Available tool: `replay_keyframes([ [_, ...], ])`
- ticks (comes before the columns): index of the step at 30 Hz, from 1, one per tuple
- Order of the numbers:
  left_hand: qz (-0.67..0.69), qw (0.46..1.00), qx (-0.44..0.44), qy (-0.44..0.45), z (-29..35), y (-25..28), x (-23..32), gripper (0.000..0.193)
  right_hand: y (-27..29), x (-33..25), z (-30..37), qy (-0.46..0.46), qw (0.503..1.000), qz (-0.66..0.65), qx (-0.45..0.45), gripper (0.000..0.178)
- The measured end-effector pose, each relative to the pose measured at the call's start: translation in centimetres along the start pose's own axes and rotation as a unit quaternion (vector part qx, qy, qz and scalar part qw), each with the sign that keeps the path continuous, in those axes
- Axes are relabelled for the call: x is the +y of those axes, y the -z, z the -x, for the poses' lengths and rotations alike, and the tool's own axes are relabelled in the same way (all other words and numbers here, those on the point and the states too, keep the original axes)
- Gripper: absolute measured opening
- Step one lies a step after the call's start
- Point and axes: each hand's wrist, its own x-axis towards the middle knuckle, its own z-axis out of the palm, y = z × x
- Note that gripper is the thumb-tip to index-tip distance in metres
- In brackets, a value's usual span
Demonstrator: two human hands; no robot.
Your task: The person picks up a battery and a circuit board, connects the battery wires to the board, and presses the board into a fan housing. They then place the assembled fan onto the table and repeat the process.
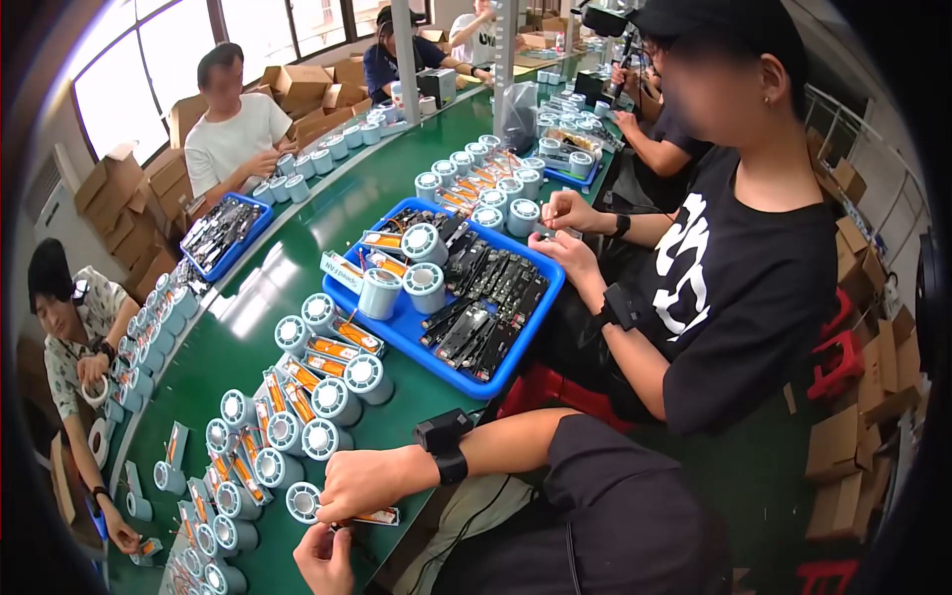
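My right hand (pixel 369 484) is closed, its curled fingers pointing down over a light-blue handheld fan unit. That fan's round grille (pixel 304 503) shows left of the hand. Its opened handle with an orange battery (pixel 379 517) sticks out to the right below. Just beneath, my left hand (pixel 325 561) pinches near a small dark piece (pixel 338 527), close to the right fingertips. What either hand grips is too small or too hidden to name. Several more fan units (pixel 320 437) with orange batteries and thin red wires stand in rows just beyond my hands.
A blue tray (pixel 474 385) holds dark circuit parts and a few fan units. A co-worker in black (pixel 739 268) sits to my right, handling a small part. Others work along the green table (pixel 260 332), with another blue tray (pixel 233 260) across it. Cartons (pixel 855 436) stand at right.
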Motion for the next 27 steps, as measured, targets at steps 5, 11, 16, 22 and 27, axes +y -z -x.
replay_keyframes([
  [5, 0.095, 0.992, 0.083, 0.022, -0.3, -0.8, -1.6, 0.029, 3.2, -2.0, -0.9, -0.098, 0.991, -0.089, -0.006, 0.024],
  [11, 0.132, 0.983, 0.004, 0.125, -1.5, -0.5, 4.8, 0.037, 5.1, -2.2, -0.1, -0.287, 0.921, -0.19, -0.181, 0.027],
  [16, -0.393, 0.918, 0.025, -0.037, -3.4, -0.6, 9.2, 0.032, 6.6, -1.5, -0.5, -0.24, 0.933, -0.191, -0.189, 0.021],
  [22, -0.376, 0.865, -0.115, -0.313, -8.2, 0.8, 4.9, 0.032, 7.3, -0.9, -2.7, -0.263, 0.924, -0.15, -0.235, 0.021],
  [27, -0.357, 0.878, -0.062, -0.311, -6.7, -0.6, 3.8, 0.019, 7.4, -2.3, -2.1, -0.317, 0.906, -0.117, -0.255, 0.022],
])
